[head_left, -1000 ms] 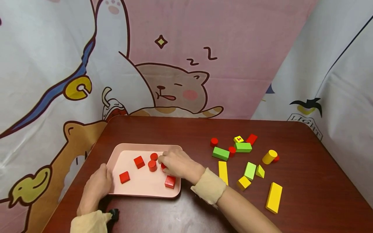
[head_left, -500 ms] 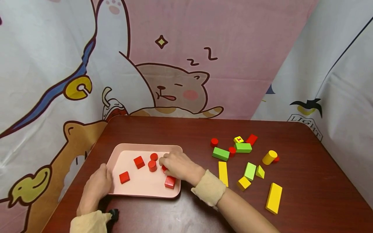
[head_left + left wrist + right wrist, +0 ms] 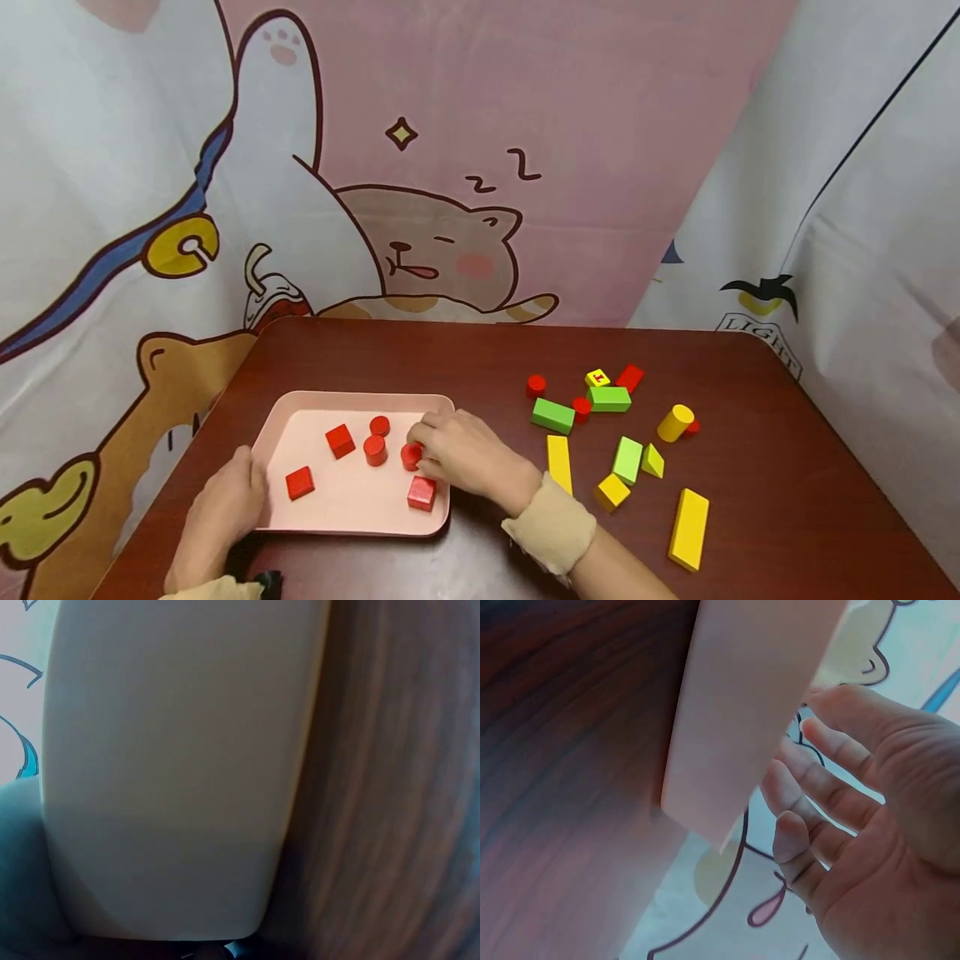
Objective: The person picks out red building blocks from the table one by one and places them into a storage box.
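A pink tray (image 3: 352, 521) lies on the left of the table with red cubes and red cylinders in it. My left hand (image 3: 225, 504) grips the tray at its left rim; its fingertips are hidden. In the left wrist view the tray's outer wall (image 3: 180, 750) fills most of the picture. My right hand (image 3: 465, 450) is over the tray's right edge, fingertips beside a red cylinder (image 3: 410, 457). The right wrist view shows its fingers loosely bent, nothing visible held between them. A red cube (image 3: 422, 493) lies just below the fingers.
Right of the tray lie green blocks (image 3: 553, 416), a long yellow block (image 3: 688, 529), a yellow cylinder (image 3: 676, 423), a yellow cube (image 3: 612, 492) and several red pieces, including a cylinder (image 3: 536, 386). A printed cloth (image 3: 585, 167) hangs behind the table.
The right fingertips have drawn off the red cylinder, which now shows more fully. The head view has tilted up and turned slightly right. My left hand stays at the tray.
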`<state>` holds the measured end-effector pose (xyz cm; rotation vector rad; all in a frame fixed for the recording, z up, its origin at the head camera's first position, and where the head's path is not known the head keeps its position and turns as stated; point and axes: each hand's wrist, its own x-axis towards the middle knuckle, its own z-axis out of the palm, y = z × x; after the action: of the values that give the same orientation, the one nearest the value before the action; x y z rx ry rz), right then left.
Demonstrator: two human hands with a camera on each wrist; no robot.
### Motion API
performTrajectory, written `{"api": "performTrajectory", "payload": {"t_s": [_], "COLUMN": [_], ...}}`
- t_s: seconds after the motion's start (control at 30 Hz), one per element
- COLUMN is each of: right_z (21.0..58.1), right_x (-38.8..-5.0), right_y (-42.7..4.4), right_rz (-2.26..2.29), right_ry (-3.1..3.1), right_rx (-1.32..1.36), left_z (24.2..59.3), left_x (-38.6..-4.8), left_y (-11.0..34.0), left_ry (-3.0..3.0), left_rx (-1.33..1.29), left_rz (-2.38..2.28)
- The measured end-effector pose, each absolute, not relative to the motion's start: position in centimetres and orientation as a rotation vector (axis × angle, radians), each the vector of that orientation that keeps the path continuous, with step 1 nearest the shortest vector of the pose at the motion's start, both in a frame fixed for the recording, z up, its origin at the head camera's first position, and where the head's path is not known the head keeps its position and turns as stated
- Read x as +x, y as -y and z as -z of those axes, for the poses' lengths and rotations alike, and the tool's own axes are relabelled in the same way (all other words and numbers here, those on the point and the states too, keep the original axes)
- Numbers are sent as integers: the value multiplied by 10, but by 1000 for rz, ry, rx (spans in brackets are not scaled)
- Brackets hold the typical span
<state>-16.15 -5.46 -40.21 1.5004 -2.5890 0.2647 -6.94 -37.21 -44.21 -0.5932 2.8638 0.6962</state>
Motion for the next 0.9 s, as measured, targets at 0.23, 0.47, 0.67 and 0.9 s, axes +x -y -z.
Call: {"api": "performTrajectory", "payload": {"t_s": [0.23, 0.47, 0.67, 0.9], "right_z": [389, 380, 377, 384], "right_x": [-160, -159, -163, -167], "right_y": [28, 3, -27, -66], "right_rz": [-287, -393, -449, -446], "right_ry": [2636, 2564, 2530, 2637], "right_rx": [1385, 1315, 1229, 1075], "left_z": [443, 444, 444, 443], "left_x": [-71, -68, -67, -69], "left_y": [373, 373, 374, 374], "left_ry": [-2908, -2909, -2968, -2906], "left_rx": [-572, -581, -555, -577], "left_rz": [-689, -681, -683, -677]}}
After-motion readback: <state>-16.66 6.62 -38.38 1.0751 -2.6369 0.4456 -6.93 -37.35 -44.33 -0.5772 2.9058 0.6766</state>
